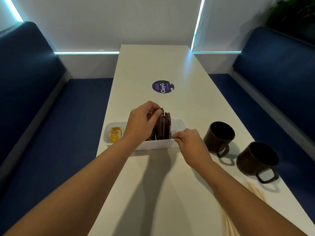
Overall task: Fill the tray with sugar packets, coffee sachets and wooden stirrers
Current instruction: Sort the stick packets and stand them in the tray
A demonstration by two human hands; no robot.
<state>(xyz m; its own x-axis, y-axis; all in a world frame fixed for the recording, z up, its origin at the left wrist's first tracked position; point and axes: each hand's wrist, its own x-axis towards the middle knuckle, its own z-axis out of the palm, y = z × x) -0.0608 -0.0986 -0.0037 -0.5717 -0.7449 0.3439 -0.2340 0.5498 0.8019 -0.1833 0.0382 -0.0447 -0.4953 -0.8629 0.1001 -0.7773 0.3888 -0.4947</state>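
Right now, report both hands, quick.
Left hand: pinching the top of a dark brown coffee sachet standing in the white plastic tray.
Right hand: gripping the tray's near rim.

A long white surface (153, 65) runs away toward a pale wall (110, 23). Blue upholstered booth benches flank it, one on the left (34, 99) and one on the right (281, 82). Thin cyan light strips (87, 52) edge the wall panels. Blurred green foliage (293, 12) shows at upper right.
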